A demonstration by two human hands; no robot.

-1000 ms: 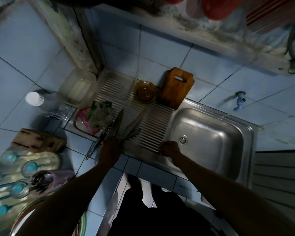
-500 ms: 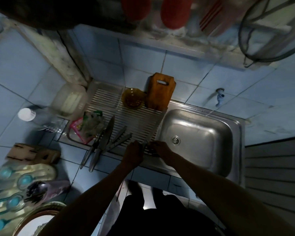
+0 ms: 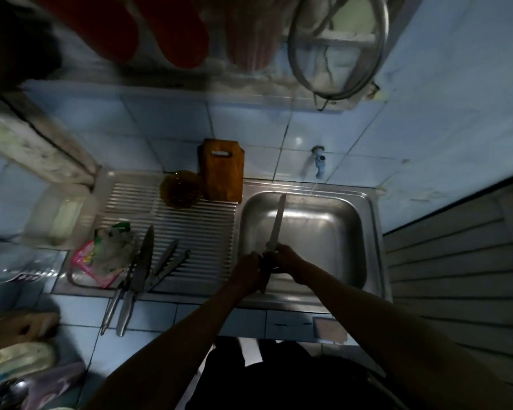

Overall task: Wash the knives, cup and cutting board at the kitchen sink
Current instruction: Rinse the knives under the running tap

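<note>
- The knife [image 3: 276, 222] is held over the sink [image 3: 350, 220], blade pointing away from the person toward the tap [image 3: 319, 161], probably so water will run off into the basin.
- Both hands meet at its handle: the right hand [image 3: 285, 258] is closed round it just below the blade, and the left hand [image 3: 248, 272] is curled beside it; whether the left hand grips the handle I cannot tell.
- Left of the hands, the other knives [image 3: 139, 270] lie on the ribbed drainboard [image 3: 196, 229], handles over the table edge, likely awaiting their turn.
- Beyond them, the amber cup [image 3: 179, 189] and wooden cutting board [image 3: 223, 170] stand against the wall.
- A printed packet [image 3: 110, 247] lies further left; no writing is legible.
</note>
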